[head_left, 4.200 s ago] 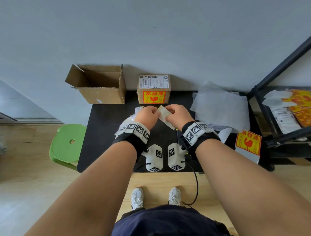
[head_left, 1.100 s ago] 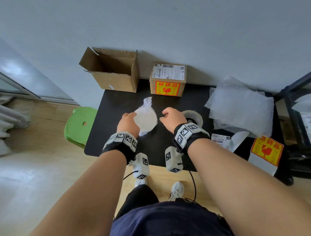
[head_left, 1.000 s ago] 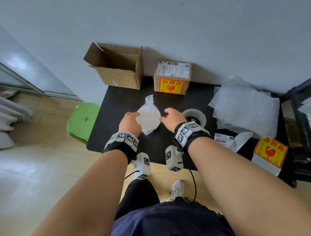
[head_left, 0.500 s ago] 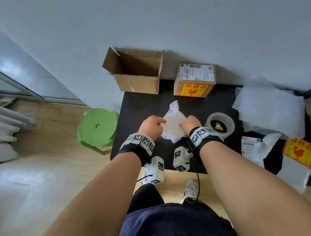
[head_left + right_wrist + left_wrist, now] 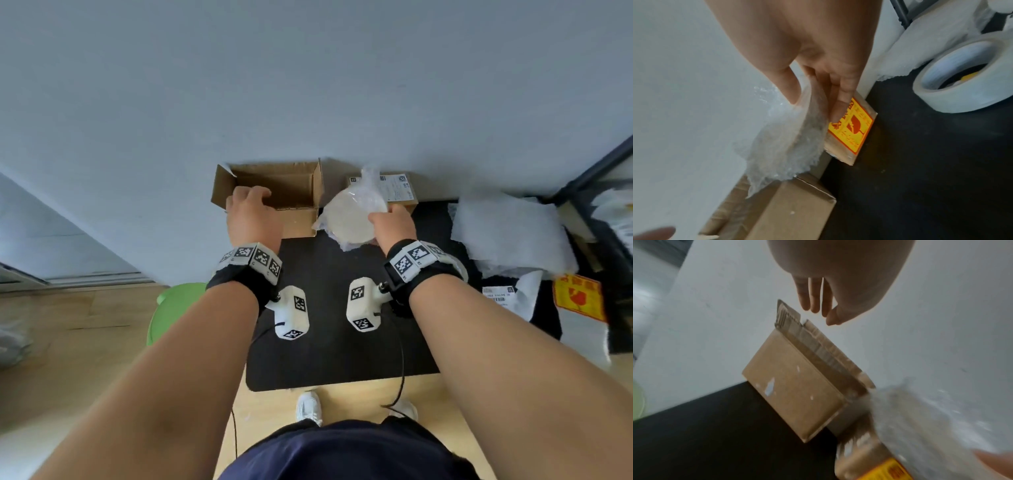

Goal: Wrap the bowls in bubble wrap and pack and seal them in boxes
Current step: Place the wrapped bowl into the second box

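Note:
My right hand (image 5: 383,215) grips the bubble-wrapped bowl (image 5: 352,216), a pale disc held in the air just right of the open cardboard box (image 5: 294,190). In the right wrist view the right hand (image 5: 813,110) has its thumb on one face of the wrapped bowl (image 5: 785,142) and its fingers (image 5: 840,100) on the other. My left hand (image 5: 251,198) hovers at the box's near left corner, holding nothing. In the left wrist view the left hand (image 5: 822,316), fingers straight, is just above the raised flap (image 5: 787,313) of the open box (image 5: 797,386), not touching it.
A sealed box with a yellow fragile sticker (image 5: 851,129) stands against the wall behind the bowl. A tape roll (image 5: 966,81) lies on the black table (image 5: 342,325), right of my right wrist. Bubble wrap sheets (image 5: 507,233) pile at the right. A green stool (image 5: 174,305) stands left of the table.
The wrapped bowl has gone up off the table toward the open box, now in the right hand alone. The left hand has let go and moved to the box's left corner.

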`<state>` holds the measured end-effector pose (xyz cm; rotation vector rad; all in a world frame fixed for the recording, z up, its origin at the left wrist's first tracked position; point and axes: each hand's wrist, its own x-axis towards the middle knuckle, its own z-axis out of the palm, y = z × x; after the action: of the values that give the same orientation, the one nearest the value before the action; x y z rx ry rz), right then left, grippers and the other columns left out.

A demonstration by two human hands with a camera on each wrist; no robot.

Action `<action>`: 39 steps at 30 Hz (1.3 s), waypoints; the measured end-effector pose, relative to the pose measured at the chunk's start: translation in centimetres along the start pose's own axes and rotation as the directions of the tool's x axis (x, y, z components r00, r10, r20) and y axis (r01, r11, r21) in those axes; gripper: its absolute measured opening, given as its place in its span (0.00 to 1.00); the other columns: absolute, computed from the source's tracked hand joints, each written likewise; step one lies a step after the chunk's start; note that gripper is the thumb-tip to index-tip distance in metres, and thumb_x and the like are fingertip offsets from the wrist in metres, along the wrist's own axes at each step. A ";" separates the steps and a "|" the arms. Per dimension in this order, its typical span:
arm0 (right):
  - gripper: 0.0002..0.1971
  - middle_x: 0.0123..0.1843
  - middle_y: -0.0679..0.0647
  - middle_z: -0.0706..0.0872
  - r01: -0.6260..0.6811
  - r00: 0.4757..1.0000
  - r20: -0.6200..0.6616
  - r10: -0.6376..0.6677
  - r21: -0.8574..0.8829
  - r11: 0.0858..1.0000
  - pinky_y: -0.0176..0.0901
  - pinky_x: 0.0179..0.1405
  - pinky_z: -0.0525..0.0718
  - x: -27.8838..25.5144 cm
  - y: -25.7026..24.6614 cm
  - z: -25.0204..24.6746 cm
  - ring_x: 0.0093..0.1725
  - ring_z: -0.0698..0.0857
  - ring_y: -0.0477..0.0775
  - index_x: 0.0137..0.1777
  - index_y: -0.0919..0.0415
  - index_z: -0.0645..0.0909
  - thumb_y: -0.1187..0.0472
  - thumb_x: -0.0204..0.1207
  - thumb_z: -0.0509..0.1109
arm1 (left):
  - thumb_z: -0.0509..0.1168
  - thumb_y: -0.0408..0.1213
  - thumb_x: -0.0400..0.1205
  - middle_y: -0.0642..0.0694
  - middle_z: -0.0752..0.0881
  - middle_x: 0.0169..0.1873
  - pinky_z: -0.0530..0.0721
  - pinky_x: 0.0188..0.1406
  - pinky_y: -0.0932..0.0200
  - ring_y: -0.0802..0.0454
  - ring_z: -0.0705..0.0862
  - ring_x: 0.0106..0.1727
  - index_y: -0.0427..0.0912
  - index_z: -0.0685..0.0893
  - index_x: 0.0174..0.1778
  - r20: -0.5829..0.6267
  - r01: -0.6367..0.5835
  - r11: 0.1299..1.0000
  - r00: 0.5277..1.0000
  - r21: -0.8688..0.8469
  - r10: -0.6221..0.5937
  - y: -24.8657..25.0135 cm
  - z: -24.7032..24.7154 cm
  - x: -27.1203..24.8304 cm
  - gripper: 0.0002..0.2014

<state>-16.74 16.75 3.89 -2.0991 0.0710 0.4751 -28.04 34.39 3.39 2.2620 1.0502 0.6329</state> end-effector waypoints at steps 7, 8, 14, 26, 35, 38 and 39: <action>0.13 0.50 0.52 0.80 0.029 0.998 -0.062 -0.020 0.146 0.989 0.40 0.36 0.81 -0.1 -3.2 0.9 0.45 0.82 0.52 0.62 0.60 0.76 0.60 0.78 0.66 | 0.58 0.29 0.81 0.34 0.73 0.72 0.73 0.66 0.47 0.36 0.72 0.72 0.32 0.71 0.73 0.059 0.392 0.916 0.916 0.085 -0.397 -3.6 -2.1 6.0 0.23; 0.12 0.49 0.51 0.80 0.042 0.997 -0.068 -0.032 0.151 0.988 0.37 0.31 0.78 -0.1 -3.4 1.0 0.43 0.82 0.50 0.61 0.59 0.76 0.59 0.78 0.67 | 0.60 0.32 0.81 0.32 0.77 0.69 0.76 0.60 0.48 0.34 0.76 0.69 0.30 0.74 0.70 0.115 0.448 0.890 0.883 0.090 -0.456 -4.0 -2.2 6.6 0.20; 0.13 0.44 0.48 0.78 0.056 0.998 -0.040 -0.051 0.142 0.988 0.30 0.20 0.72 -0.4 -4.1 1.2 0.36 0.78 0.44 0.63 0.60 0.77 0.58 0.80 0.66 | 0.60 0.31 0.82 0.31 0.87 0.53 0.75 0.44 0.54 0.34 0.84 0.56 0.29 0.86 0.53 0.245 0.387 0.912 0.879 0.137 -0.409 -4.6 -1.7 7.6 0.12; 0.11 0.47 0.56 0.82 0.173 0.980 0.086 -0.178 0.067 0.983 0.42 0.39 0.75 -1.7 -4.8 0.2 0.45 0.80 0.53 0.54 0.64 0.82 0.60 0.76 0.66 | 0.58 0.24 0.80 0.31 0.87 0.50 0.74 0.41 0.55 0.35 0.84 0.53 0.29 0.86 0.50 0.216 0.470 0.871 0.844 0.145 -0.491 -3.3 -1.9 0.2 0.11; 0.09 0.48 0.52 0.86 0.381 0.899 0.264 -0.350 -0.074 0.922 0.52 0.50 0.85 -3.7 -2.2 -1.5 0.49 0.84 0.55 0.54 0.58 0.81 0.60 0.75 0.66 | 0.58 0.23 0.77 0.42 0.77 0.28 0.71 0.36 0.58 0.42 0.76 0.37 0.33 0.80 0.37 0.178 0.548 0.829 0.810 0.113 -0.559 -0.9 -1.9 -7.9 0.07; 0.15 0.58 0.51 0.86 0.497 0.841 0.315 -0.440 -0.127 0.858 0.48 0.57 0.84 -4.3 -0.3 -2.2 0.57 0.84 0.53 0.65 0.57 0.80 0.62 0.79 0.65 | 0.59 0.24 0.75 0.42 0.77 0.27 0.69 0.33 0.58 0.42 0.75 0.35 0.34 0.80 0.35 0.175 0.539 0.835 0.817 0.106 -0.550 -0.3 -1.1 -9.9 0.06; 0.16 0.62 0.51 0.85 0.533 0.820 0.327 -0.469 -0.141 0.834 0.45 0.59 0.82 -4.4 0.4 -2.4 0.61 0.83 0.52 0.67 0.56 0.79 0.63 0.80 0.65 | 0.59 0.25 0.75 0.41 0.77 0.27 0.69 0.31 0.58 0.42 0.74 0.36 0.34 0.79 0.33 0.169 0.538 0.838 0.821 0.097 -0.546 -0.1 -0.9 -10.5 0.06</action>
<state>-20.14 14.00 6.32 -2.1364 -0.7278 0.4609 -34.80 26.36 2.12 1.8683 1.5308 0.1459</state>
